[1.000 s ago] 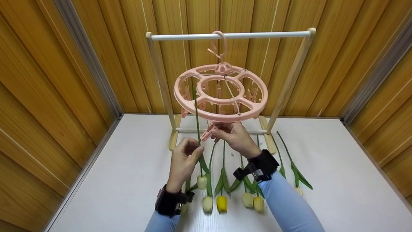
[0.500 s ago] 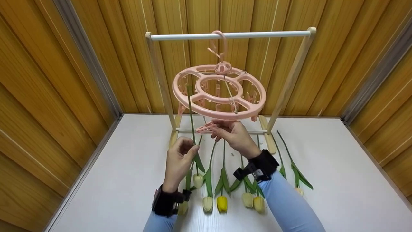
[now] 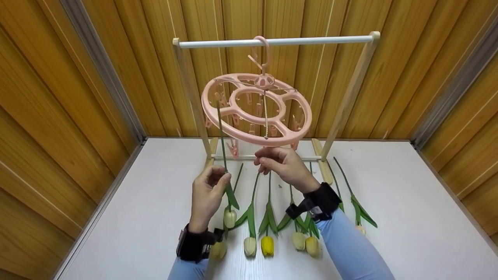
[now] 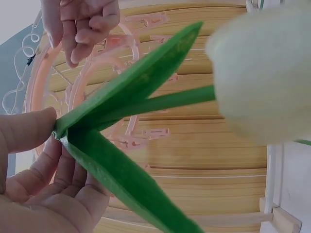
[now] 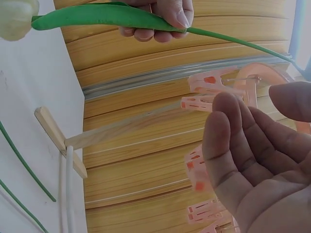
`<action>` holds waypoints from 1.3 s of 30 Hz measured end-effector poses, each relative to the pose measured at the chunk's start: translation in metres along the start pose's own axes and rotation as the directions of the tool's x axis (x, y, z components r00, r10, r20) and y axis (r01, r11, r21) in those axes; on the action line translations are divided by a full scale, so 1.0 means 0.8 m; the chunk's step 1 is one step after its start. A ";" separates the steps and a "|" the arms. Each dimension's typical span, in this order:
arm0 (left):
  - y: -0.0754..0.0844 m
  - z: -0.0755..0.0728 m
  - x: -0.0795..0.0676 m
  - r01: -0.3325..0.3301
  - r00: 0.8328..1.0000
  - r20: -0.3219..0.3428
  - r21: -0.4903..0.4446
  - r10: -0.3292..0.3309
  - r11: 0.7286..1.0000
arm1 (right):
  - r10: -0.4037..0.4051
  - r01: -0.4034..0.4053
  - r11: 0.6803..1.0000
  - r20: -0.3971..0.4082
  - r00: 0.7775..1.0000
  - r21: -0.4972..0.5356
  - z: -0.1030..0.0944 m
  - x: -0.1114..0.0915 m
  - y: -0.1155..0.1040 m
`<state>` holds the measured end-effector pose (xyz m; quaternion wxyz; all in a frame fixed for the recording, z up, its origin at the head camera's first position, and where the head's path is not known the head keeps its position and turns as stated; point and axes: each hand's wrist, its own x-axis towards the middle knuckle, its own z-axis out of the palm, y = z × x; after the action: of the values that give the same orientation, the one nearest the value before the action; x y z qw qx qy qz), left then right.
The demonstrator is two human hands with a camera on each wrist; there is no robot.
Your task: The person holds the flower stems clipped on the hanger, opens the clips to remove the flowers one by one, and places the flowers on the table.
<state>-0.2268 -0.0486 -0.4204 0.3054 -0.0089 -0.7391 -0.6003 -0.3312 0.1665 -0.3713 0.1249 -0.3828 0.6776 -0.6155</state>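
My left hand (image 3: 209, 194) pinches an artificial white tulip (image 3: 230, 217) by its stem just where the leaves begin. The bloom hangs down and the stem points up past the rim of a pink round clip hanger (image 3: 249, 134). In the left wrist view the pale bloom (image 4: 262, 73) looms close, with two green leaves spreading from the fingertips. Below the hanger's front rim my right hand (image 3: 286, 167) holds nothing, its fingers loosely bent. A pink clothes peg (image 3: 233, 149) dangles between the two hands. In the right wrist view several pink pegs (image 5: 214, 82) hang near the fingers.
The hanger hooks onto a white rail (image 3: 319, 40) of a wooden stand (image 3: 354, 101). Several tulips lie on the white table (image 3: 155, 233), among them a yellow one (image 3: 267, 245) and one (image 3: 360, 229) at the right. Wood-panelled walls (image 3: 70, 97) enclose the table.
My right hand has let go of the pink peg, which now hangs free. My left hand has moved left with the tulip. The hanger has turned and tilted slightly.
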 end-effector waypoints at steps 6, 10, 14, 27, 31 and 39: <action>-0.004 -0.013 0.000 -0.040 0.999 -0.004 0.040 0.040 0.998 | -0.006 0.006 0.999 0.003 1.000 -0.033 -0.002 -0.008 0.002; -0.007 -0.022 0.002 -0.045 0.999 -0.008 0.076 0.046 0.996 | -0.020 0.020 0.997 0.002 1.000 -0.076 -0.003 -0.013 0.003; -0.010 -0.029 0.004 -0.032 0.999 -0.007 0.104 0.033 0.994 | -0.028 0.028 0.993 0.003 1.000 -0.112 -0.004 -0.018 0.005; -0.030 -0.054 0.000 -0.007 1.000 0.012 0.218 0.005 0.976 | -0.047 0.045 0.983 -0.006 0.999 -0.180 -0.008 -0.037 0.021; -0.033 -0.059 -0.004 0.001 1.000 0.016 0.266 -0.006 0.964 | -0.059 0.051 0.975 -0.026 0.998 -0.218 -0.005 -0.044 0.027; -0.039 -0.065 -0.006 0.006 0.999 0.037 0.339 -0.020 0.941 | -0.155 0.132 0.949 -0.061 0.986 -0.286 0.007 -0.056 0.034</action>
<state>-0.2118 -0.1018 -0.4451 0.2836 0.0368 -0.8373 -0.4660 -0.3070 0.1911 -0.4112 -0.0037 -0.4190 0.7329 -0.5360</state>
